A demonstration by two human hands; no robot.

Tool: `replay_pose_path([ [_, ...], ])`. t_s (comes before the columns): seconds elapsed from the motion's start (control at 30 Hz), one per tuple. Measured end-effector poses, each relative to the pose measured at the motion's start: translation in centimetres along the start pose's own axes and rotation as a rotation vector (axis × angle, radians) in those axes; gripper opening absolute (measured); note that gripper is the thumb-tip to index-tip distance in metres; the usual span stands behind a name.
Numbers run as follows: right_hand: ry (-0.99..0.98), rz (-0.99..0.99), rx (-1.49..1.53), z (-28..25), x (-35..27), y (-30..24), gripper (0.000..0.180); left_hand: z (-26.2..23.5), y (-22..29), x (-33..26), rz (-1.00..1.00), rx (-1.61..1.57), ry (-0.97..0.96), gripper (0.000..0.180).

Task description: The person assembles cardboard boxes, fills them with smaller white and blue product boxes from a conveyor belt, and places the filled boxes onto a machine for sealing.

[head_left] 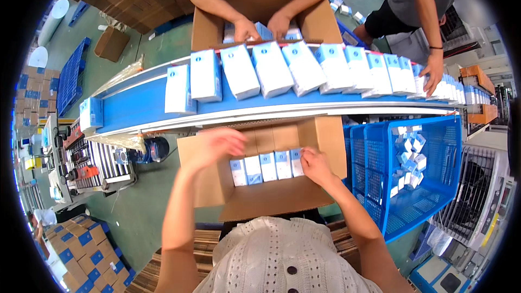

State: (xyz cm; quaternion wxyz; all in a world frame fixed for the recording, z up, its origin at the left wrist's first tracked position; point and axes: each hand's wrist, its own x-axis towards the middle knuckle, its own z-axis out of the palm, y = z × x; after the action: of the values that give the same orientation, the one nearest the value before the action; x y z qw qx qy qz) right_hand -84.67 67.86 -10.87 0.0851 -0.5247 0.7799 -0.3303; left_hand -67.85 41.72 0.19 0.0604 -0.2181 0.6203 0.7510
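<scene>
The right hand rests with fingers closed on the end of a row of white-and-blue packets standing inside the open cardboard box, while the left hand, blurred and empty with fingers loosely spread, hovers over the box's far-left corner just below the blue conveyor belt carrying more packets.

blue conveyor belt | white-and-blue packs lying in a row

Open brown cardboard carton, flaps up, sits just below the conveyor. Inside: five small white packs with blue tops, upright, touching in one row along the 12 o'clock wall, running 9 to 3 o'clock. Rest of carton floor bare.
</scene>
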Motion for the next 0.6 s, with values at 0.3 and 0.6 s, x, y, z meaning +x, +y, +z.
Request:
replay_pose_path([
  [0.3, 0.096, 0.175, -0.219, -2.6, 22.6, -2.6, 0.033, -14.7, 1.5, 5.0, -0.184, 0.948, 1.062, 0.055],
  [0.6, -0.022, 0.381, 0.097, -0.6, 25.0, -6.9, 0.067, -16.7, 1.0, 2.8, 0.043, 0.623, 0.865, 0.074],
])
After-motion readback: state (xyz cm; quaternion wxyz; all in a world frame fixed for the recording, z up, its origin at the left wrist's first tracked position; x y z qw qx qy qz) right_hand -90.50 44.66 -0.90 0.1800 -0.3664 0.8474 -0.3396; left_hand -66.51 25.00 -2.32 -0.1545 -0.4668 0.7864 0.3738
